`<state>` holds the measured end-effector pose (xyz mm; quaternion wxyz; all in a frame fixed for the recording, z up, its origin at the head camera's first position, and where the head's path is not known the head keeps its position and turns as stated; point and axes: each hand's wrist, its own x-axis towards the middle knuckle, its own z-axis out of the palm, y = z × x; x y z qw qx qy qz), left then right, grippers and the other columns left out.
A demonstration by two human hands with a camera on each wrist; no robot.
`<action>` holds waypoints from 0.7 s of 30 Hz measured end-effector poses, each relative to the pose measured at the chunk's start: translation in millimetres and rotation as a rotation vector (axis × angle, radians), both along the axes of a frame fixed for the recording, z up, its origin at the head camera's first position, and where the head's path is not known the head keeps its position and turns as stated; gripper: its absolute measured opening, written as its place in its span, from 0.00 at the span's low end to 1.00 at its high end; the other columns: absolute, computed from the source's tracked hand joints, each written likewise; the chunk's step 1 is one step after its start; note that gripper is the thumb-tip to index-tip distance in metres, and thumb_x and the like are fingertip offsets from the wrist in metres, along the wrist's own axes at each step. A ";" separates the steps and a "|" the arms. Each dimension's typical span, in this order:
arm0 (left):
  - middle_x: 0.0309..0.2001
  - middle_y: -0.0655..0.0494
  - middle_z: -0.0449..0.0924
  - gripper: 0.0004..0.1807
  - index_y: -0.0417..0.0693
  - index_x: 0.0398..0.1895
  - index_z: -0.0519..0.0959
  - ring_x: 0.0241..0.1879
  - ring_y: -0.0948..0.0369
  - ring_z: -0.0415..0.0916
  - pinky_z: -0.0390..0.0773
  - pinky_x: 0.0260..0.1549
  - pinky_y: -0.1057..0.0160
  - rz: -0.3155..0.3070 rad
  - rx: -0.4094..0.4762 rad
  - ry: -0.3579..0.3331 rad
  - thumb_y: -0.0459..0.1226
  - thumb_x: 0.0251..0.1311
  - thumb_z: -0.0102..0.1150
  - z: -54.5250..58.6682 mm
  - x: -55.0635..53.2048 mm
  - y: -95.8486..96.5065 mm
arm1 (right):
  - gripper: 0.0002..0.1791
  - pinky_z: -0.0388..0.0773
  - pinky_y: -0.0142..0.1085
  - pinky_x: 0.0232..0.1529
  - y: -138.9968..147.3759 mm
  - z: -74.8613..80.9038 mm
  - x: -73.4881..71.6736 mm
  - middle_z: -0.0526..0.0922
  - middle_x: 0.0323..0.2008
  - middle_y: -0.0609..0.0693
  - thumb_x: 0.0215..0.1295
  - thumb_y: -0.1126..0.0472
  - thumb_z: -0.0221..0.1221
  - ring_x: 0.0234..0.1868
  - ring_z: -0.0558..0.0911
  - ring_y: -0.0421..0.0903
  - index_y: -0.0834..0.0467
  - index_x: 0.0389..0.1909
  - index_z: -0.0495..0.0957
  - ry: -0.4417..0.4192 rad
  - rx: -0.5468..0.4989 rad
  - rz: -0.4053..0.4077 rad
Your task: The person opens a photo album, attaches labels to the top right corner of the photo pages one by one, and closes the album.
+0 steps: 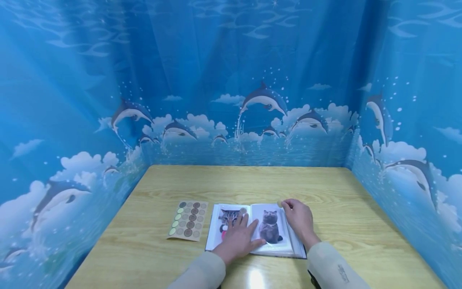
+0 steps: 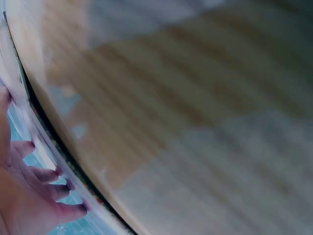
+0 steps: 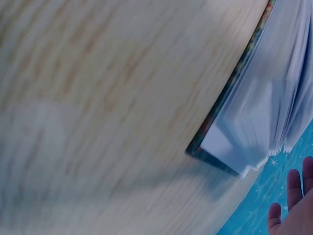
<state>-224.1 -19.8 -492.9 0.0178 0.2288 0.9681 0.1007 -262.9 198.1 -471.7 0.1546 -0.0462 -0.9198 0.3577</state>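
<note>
A photo album [image 1: 255, 249] lies open on the table. Its left page has a tabby cat picture [image 1: 229, 216] with a round sticker [image 1: 243, 210] at the upper right corner; on its right page is a grey cat picture [image 1: 270, 228]. My left hand [image 1: 238, 239] rests across the middle of the album, fingers spread, partly covering the left picture. At the right page's upper corner, my right hand [image 1: 298, 218] pinches a small tan round sticker [image 1: 279, 204] between thumb and finger. In the right wrist view, the album's loose page edges [image 3: 264, 112] fan out beside the hand.
A sheet of round stickers [image 1: 187, 220], in brown, tan and pale green, lies left of the album. The wooden table [image 1: 249, 182] is bordered at the back and sides by a blue dolphin-print curtain [image 1: 231, 100].
</note>
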 end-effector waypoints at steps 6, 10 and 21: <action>0.74 0.41 0.57 0.42 0.57 0.74 0.65 0.74 0.42 0.49 0.51 0.68 0.34 0.005 0.002 -0.056 0.68 0.62 0.48 6.8 -0.3 0.0 | 0.15 0.77 0.53 0.49 2.6 -1.6 -7.2 0.86 0.42 0.58 0.72 0.55 0.57 0.44 0.83 0.56 0.62 0.45 0.84 -0.006 0.137 0.039; 0.74 0.41 0.57 0.43 0.57 0.74 0.64 0.74 0.41 0.50 0.50 0.68 0.33 0.018 0.015 -0.097 0.68 0.61 0.50 9.0 -2.0 1.6 | 0.14 0.74 0.57 0.52 3.4 -2.3 -14.0 0.86 0.41 0.58 0.72 0.56 0.57 0.45 0.83 0.58 0.62 0.44 0.84 0.005 0.237 0.065; 0.74 0.42 0.57 0.43 0.58 0.74 0.64 0.74 0.43 0.49 0.51 0.69 0.36 0.036 -0.021 -0.112 0.68 0.61 0.51 10.9 -4.6 5.0 | 0.12 0.74 0.58 0.50 1.3 -8.4 -23.2 0.86 0.37 0.58 0.69 0.56 0.61 0.41 0.84 0.59 0.60 0.40 0.85 0.116 0.392 0.097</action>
